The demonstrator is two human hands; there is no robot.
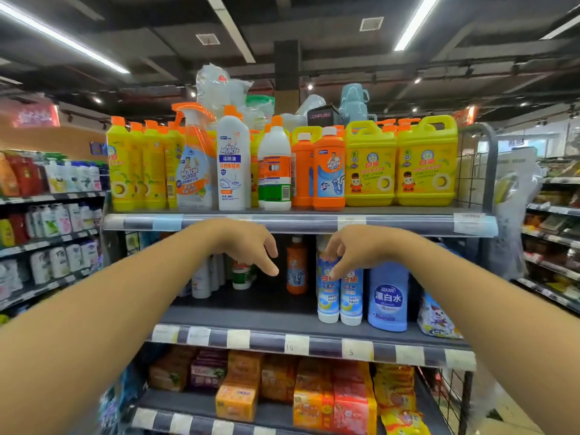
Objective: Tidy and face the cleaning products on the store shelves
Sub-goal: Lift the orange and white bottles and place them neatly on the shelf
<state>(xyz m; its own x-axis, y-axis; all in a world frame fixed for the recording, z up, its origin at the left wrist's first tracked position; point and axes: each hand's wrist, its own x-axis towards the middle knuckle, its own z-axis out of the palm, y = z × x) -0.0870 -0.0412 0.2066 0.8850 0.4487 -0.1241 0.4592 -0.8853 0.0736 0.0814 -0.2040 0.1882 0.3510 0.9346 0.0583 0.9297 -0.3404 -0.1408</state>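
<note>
Forearms reach fwd, both bare. L hand (248,246): fingers loose, drooping, holds nothing, over a bare stretch of middle shelf (244,312). R hand (354,249): fingers relaxed, tips in front of blue-white bottles (328,296); contact unclear. Orange bottle (296,271) upright betw. hands, further back. Blue jug (388,299) just R of pair.

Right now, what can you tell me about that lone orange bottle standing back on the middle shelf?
The orange bottle looks plastic, with a white cap and a blue label showing a drain pipe. It stands upright and alone, set back on the dark middle shelf, between the left hand and right hand; neither touches it.
</note>
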